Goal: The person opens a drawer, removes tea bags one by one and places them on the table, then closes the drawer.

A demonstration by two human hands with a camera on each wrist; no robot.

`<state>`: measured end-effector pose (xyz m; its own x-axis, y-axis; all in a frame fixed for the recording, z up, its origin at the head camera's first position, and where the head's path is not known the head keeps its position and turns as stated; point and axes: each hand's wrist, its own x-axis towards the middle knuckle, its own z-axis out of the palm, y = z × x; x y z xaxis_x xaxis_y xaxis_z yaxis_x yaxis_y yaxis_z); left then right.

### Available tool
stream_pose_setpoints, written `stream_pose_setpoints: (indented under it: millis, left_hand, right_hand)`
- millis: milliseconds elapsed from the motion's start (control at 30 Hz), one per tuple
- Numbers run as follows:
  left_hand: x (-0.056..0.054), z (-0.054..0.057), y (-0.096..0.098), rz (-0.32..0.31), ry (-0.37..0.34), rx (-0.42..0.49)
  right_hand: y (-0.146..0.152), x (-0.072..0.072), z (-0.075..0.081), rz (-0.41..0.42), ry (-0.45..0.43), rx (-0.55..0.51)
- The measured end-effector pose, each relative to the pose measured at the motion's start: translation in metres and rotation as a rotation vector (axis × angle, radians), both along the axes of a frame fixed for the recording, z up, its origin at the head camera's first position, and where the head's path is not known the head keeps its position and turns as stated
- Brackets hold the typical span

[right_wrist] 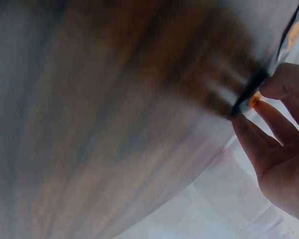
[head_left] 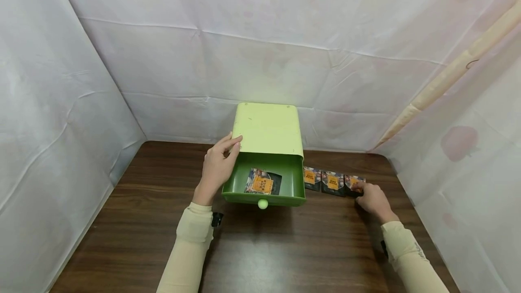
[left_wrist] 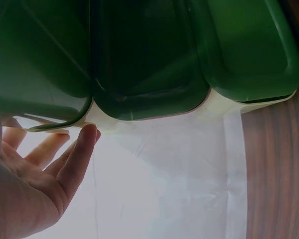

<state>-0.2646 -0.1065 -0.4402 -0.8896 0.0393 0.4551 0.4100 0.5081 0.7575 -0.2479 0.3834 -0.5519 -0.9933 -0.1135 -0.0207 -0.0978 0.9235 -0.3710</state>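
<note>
A light green drawer cabinet stands on the table with its top drawer pulled out; a seasoning sachet lies inside. My left hand rests on the cabinet's front left corner, with fairly straight fingers; the left wrist view shows the thumb touching the edge beside the drawer. To the right, two dark sachets with orange labels, a near one and a middle one, lie in a row. My right hand pinches the rightmost sachet, partly covered by the fingers.
Below the open drawer, the left wrist view shows more green drawers, closed. A round knob sticks out from the open drawer's front. White curtains hang behind and beside the brown wooden table.
</note>
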Motion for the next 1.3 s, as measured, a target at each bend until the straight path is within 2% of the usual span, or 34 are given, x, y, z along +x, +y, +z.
stream_pose_setpoints:
  millis: [200, 633, 967, 1300]
  left_hand:
    - [0.003, -0.002, -0.002, 0.0, -0.024, -0.002]
    - [0.003, -0.003, -0.001, -0.003, -0.022, 0.0]
    - [0.002, 0.0, 0.0, -0.002, -0.001, -0.004]
    - [0.001, 0.001, 0.001, 0.0, 0.004, 0.007]
  right_hand:
    - [0.002, 0.002, -0.011, -0.022, 0.074, -0.01]
    - [0.008, 0.001, -0.017, -0.037, 0.114, -0.042]
    - [0.005, -0.001, -0.006, -0.035, 0.261, -0.043]
    - [-0.006, 0.001, 0.021, 0.076, 0.341, -0.08]
